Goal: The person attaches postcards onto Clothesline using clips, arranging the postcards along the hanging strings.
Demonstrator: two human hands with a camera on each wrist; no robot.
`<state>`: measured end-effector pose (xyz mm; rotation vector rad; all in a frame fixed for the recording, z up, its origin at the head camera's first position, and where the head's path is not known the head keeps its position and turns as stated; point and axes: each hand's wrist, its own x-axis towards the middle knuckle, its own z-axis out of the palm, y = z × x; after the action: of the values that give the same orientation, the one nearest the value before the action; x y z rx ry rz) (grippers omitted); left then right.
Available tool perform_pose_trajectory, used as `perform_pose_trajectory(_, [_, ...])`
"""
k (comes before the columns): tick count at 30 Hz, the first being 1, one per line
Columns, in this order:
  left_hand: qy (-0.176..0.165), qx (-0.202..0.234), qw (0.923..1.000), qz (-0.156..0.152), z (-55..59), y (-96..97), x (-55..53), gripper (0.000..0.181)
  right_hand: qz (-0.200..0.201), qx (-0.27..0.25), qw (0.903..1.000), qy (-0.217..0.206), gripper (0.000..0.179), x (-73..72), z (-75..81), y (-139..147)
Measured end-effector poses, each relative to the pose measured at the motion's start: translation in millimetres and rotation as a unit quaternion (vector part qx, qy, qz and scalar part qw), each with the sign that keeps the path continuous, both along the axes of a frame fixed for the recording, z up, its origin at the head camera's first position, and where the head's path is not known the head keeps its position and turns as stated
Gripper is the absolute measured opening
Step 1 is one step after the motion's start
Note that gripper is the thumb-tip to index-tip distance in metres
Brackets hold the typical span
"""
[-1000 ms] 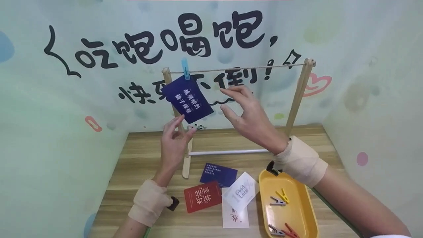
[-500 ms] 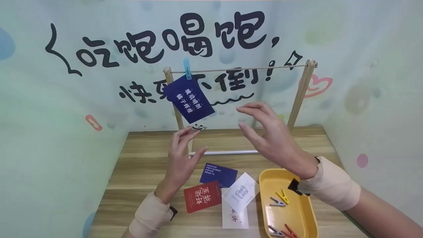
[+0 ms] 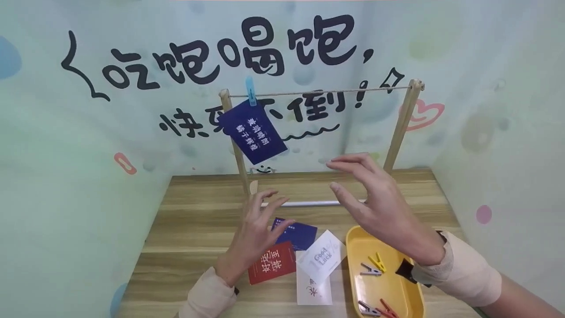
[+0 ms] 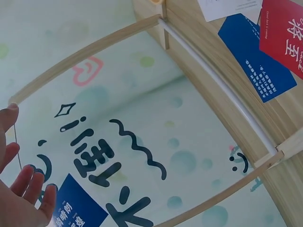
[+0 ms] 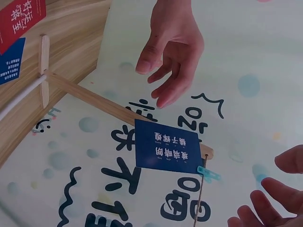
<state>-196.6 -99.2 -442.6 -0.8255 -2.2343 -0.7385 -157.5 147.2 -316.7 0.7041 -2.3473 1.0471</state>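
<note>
A dark blue card [image 3: 254,132] with white writing hangs tilted from the string [image 3: 326,92], held at its upper corner by a light blue clothespin [image 3: 251,91]. My left hand [image 3: 258,232] hovers over the loose cards, fingers loosely bent and holding nothing. Under it in the head view lie a red card [image 3: 273,267] and a second blue card [image 3: 300,234], both partly covered. My right hand [image 3: 379,201] is raised above the yellow tray [image 3: 352,265], thumb and fingers apart with nothing between them. Both hands are clear of the hanging card.
Inside the tray lie yellow [image 3: 378,262], grey [image 3: 371,270] and red [image 3: 388,308] clothespins. A white "Good Luck" card [image 3: 322,256] overlaps another white card [image 3: 314,291] left of the tray. The wooden frame [image 3: 401,128] with its white lower bar [image 3: 313,203] stands before the printed wall.
My left hand has dropped from the hanging card's lower edge to above the loose cards. My right hand has drawn back right and down. The card stays clipped on the string.
</note>
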Motion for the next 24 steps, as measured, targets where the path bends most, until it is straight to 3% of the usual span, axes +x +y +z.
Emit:
perform_pose_trajectory(7, [0.061, -0.07, 0.9957, -0.002, -18.4, 9.9, 9.4, 0.047, 0.007, -0.004, 0.9998, -0.018, 0.039, 15.3, -16.4, 3])
perform_pose_trajectory(17, [0.111, -0.143, 0.9835, 0.008, -45.0, 27.2, 21.0, 0.043, 0.001, -0.008, 0.9991, -0.042, 0.04, 32.7, -48.2, 2])
perform_pose_trajectory(24, [0.095, -0.165, 0.9817, -0.002, -56.1, 33.0, 30.8, 0.042, 0.007, -0.015, 0.9999, -0.005, 0.043, 42.7, -69.5, 9])
